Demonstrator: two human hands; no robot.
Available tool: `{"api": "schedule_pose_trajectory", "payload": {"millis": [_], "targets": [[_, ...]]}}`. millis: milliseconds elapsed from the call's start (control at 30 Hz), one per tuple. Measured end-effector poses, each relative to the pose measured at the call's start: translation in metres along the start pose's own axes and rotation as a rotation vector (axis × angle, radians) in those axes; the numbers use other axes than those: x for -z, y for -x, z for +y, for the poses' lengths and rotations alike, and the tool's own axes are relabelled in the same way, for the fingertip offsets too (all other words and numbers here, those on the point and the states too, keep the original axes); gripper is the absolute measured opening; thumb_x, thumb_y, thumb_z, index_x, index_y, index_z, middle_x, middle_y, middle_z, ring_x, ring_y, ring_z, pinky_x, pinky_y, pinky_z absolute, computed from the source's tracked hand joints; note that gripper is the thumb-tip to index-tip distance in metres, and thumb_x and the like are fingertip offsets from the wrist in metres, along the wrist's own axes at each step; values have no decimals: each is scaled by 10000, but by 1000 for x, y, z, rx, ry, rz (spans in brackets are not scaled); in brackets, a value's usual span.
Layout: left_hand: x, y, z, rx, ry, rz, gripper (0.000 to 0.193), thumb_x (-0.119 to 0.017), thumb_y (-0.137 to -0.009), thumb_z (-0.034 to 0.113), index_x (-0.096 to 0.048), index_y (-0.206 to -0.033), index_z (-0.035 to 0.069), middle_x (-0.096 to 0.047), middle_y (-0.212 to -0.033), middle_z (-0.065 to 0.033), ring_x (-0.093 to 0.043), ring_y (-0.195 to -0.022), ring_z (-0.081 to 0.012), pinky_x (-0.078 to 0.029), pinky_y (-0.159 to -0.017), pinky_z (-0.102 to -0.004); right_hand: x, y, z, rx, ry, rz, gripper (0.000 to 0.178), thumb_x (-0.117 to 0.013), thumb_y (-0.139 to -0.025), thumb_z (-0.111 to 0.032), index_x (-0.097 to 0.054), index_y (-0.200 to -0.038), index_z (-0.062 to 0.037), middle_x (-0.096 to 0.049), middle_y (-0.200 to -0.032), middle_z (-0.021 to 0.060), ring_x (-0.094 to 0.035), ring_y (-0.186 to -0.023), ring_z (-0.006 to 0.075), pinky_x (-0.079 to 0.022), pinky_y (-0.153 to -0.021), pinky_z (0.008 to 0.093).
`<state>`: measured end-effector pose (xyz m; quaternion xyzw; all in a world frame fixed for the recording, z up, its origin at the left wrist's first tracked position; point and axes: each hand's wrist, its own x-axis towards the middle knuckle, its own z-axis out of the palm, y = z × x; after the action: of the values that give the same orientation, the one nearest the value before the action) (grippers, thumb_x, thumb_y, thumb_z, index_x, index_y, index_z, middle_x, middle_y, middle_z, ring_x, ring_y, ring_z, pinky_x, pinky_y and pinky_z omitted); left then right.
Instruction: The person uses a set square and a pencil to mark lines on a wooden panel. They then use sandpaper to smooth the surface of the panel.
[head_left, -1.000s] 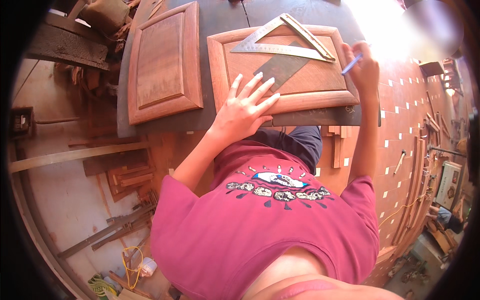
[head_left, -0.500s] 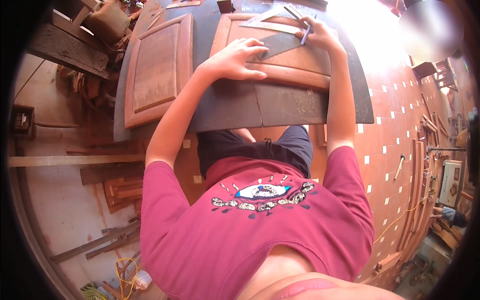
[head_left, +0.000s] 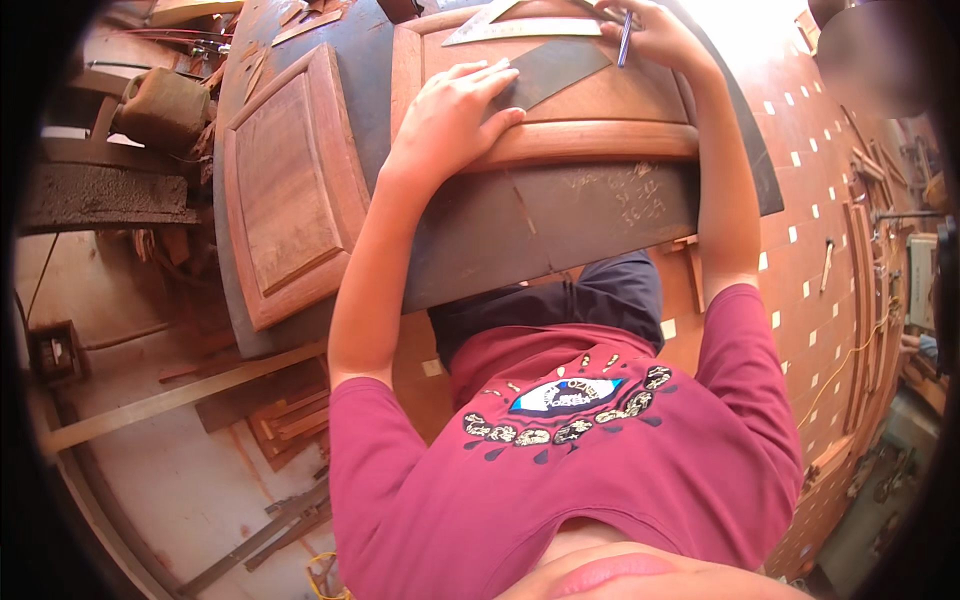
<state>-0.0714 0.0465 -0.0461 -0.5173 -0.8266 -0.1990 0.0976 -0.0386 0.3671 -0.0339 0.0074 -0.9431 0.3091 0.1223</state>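
A wooden panel door (head_left: 560,140) with a raised frame lies on the dark worktable (head_left: 560,215). My left hand (head_left: 455,115) rests on its near left part, fingers apart, the fingertips at the edge of a flat dark grey sheet (head_left: 560,70). My right hand (head_left: 660,40) is at the door's far right, its fingers closed around a blue pen (head_left: 625,42) that points down. Beside those fingers lies a pale, ruler-like straightedge (head_left: 530,28) set at an angle. The far end of the straightedge is cut off by the picture's top edge.
A second wooden panel door (head_left: 290,180) lies to the left on the table. Wood scraps (head_left: 300,30) sit at the far left corner. A brown container (head_left: 160,105) stands beyond the table's left side. A hammer (head_left: 827,265) and long boards lie on the tiled floor at right.
The view has turned and shifted, so the table appears tilted. My left hand remains on the door by the grey sheet; my right hand still holds the pen.
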Motion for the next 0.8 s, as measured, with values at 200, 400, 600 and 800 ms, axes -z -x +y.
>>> {"api": "schedule_pose_trajectory", "payload": {"millis": [200,400,600,800], "targets": [[-3,7,-7,-41,52,-9,438,-698,-897,213,-622,-1314,107,-599,-1375,-126,-540,-1276,-325,-416,-1098,-420,-10,-5,-27,55,-8,239,224,-652,-936,-196,-698,-1100,-51,-710,-904,181,-688,-839,293,-538,-765,398],[3,10,-13,98,210,-38,580,-722,-867,154,-526,-1412,117,-585,-1371,-144,-536,-1277,-323,-392,-1123,-415,-25,-1,-55,-6,-180,277,230,-619,-964,-229,-706,-1064,-42,-706,-819,163,-692,-767,276,-535,-709,397],[13,8,-18,143,331,-79,679,-791,-804,203,-514,-1413,84,-602,-1325,-158,-552,-1255,-296,-399,-1118,-395,-25,-14,10,221,111,499,270,-620,-963,-276,-725,-976,-29,-690,-777,184,-682,-729,308,-521,-682,428],[10,4,-6,162,201,-40,707,-806,-796,354,-546,-1345,-6,-591,-1299,-182,-504,-1274,-343,-405,-1096,-432,32,8,45,-128,192,499,272,-618,-945,-278,-726,-991,-32,-695,-811,188,-683,-768,320,-523,-708,431]]}}
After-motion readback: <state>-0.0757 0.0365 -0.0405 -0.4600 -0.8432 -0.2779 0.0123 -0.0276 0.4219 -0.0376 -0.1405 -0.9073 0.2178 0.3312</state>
